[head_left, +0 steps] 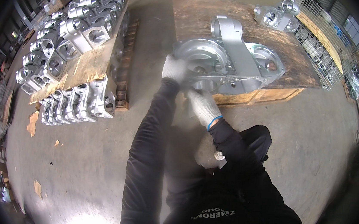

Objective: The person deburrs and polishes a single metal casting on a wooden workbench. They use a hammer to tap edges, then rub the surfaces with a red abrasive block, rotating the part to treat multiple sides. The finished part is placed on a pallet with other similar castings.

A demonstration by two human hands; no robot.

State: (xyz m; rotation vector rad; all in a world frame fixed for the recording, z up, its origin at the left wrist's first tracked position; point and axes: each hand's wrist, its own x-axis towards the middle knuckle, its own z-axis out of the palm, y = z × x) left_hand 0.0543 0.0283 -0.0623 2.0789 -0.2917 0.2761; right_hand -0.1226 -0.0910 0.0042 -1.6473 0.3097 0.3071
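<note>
Nearest, the person's right hand [201, 105], in a white glove with a blue cuff edge, is at the near edge of the large silver casting [239, 55]; its fingers are blurred, so whether it grips cannot be told; slightly farther and to the left, the gloved left hand [175, 68] is against the casting's left end, its grip likewise unclear; the casting is at the near side of the wooden crate [197, 16]; to the left, silver parts [80, 24] stand in rows on a board [88, 66]; at the crate's far right sits a second casting [279, 16], beside a mesh cage [319, 47].
</note>
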